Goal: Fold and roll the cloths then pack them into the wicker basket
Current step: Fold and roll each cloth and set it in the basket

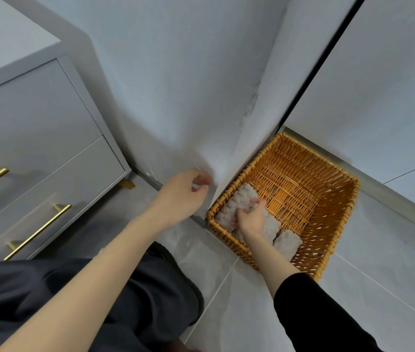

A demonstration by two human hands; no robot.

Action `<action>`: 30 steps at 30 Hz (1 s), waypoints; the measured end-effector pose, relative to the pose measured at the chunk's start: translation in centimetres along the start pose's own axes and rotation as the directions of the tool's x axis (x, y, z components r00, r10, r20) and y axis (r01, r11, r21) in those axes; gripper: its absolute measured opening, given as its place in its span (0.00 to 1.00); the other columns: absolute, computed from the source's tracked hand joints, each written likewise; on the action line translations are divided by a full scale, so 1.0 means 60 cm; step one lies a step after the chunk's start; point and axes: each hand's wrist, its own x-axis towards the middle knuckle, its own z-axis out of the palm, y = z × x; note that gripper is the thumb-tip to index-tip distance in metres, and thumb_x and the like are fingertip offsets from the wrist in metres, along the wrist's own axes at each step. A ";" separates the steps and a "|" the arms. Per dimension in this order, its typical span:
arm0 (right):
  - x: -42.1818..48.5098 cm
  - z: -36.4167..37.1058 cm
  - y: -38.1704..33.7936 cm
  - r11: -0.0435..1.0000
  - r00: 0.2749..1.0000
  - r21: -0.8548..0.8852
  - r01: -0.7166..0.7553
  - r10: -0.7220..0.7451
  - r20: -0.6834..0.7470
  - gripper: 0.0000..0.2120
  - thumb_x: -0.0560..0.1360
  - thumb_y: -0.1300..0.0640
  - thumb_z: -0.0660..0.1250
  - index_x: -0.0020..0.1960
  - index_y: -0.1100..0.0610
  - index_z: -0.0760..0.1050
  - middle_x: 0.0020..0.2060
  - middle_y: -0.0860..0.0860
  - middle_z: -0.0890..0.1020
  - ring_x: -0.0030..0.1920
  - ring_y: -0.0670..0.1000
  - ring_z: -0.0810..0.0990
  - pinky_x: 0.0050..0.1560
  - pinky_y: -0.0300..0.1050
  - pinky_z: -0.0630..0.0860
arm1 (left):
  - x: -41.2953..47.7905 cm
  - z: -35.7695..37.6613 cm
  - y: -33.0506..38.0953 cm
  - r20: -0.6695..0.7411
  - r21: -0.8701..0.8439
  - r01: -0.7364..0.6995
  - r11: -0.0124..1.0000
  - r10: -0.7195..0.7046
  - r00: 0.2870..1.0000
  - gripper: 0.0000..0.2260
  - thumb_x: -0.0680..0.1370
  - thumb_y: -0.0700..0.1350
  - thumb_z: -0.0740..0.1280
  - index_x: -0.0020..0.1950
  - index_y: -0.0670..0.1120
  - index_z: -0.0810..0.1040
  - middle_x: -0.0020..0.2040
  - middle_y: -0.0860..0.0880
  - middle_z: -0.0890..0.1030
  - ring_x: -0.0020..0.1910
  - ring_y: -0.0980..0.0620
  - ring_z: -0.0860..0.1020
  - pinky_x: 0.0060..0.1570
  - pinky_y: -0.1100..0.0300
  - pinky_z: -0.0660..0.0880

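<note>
In the wicker basket (341, 212) at lower right, the right hand (249, 219) has its grip curled round a grey rolled cloth (239, 199), while the left hand (181, 194) at centre keeps a loose, empty grip.

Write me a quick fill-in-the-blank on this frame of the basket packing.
1. The hand gripping the rolled grey cloths is the person's ____ one.
2. The wicker basket stands on the tiled ____.
3. The left hand, near the wall, holds ____.
4. The drawer handles are ____ in colour.

Missing words: right; floor; nothing; gold.
</note>
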 end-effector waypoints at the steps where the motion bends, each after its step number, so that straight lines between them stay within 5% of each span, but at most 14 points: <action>1: -0.005 0.001 -0.002 0.998 0.998 -0.007 0.063 -0.063 0.033 0.19 0.77 0.66 0.62 0.64 0.51 0.63 0.37 0.57 0.82 0.35 0.56 0.83 0.40 0.56 0.82 | 0.000 0.000 0.000 0.000 0.000 0.000 1.000 0.000 1.000 0.11 0.81 0.44 0.60 0.61 0.52 0.76 0.52 0.61 0.75 0.51 0.62 0.72 0.37 0.81 0.64; 7: -0.003 -0.006 -0.020 0.998 0.966 -0.052 -0.019 0.032 0.256 0.28 0.79 0.67 0.54 0.77 0.53 0.56 0.37 0.54 0.80 0.35 0.50 0.80 0.30 0.37 0.78 | 0.001 -0.002 -0.002 0.003 -0.008 0.000 1.000 0.000 1.000 0.11 0.81 0.44 0.60 0.61 0.52 0.76 0.52 0.60 0.74 0.51 0.62 0.71 0.37 0.82 0.64; 16: -0.013 -0.029 -0.057 0.991 0.903 -0.029 -0.132 0.132 0.408 0.28 0.81 0.67 0.52 0.78 0.53 0.52 0.38 0.56 0.76 0.35 0.51 0.76 0.43 0.46 0.78 | -0.003 -0.009 0.006 0.007 -0.054 0.015 0.998 -0.015 1.000 0.11 0.80 0.44 0.60 0.61 0.51 0.76 0.52 0.59 0.74 0.52 0.61 0.71 0.43 0.73 0.65; 20: -0.061 -0.057 -0.086 0.998 0.893 -0.024 -0.060 0.064 0.446 0.20 0.80 0.66 0.54 0.71 0.59 0.65 0.40 0.55 0.79 0.33 0.48 0.76 0.37 0.42 0.74 | -0.014 -0.023 0.011 -0.005 -0.082 0.024 0.996 -0.025 1.000 0.11 0.80 0.43 0.60 0.60 0.52 0.76 0.53 0.58 0.75 0.53 0.60 0.72 0.52 0.66 0.65; 26: -0.183 -0.102 -0.156 0.971 0.748 -0.176 0.160 -0.003 0.664 0.13 0.81 0.60 0.58 0.63 0.54 0.74 0.50 0.53 0.83 0.45 0.50 0.82 0.53 0.46 0.80 | -0.052 -0.071 0.032 -0.124 -0.126 -0.001 0.992 -0.014 0.992 0.10 0.81 0.42 0.60 0.60 0.50 0.77 0.54 0.57 0.77 0.54 0.60 0.72 0.53 0.65 0.65; 30: -0.269 -0.111 -0.218 0.929 0.672 -0.156 0.335 -0.120 0.730 0.11 0.80 0.57 0.60 0.61 0.51 0.76 0.50 0.50 0.84 0.47 0.48 0.82 0.54 0.43 0.80 | -0.084 -0.123 0.048 -0.213 -0.157 -0.020 0.987 -0.014 0.977 0.11 0.80 0.41 0.61 0.59 0.48 0.78 0.55 0.54 0.79 0.53 0.57 0.75 0.49 0.65 0.69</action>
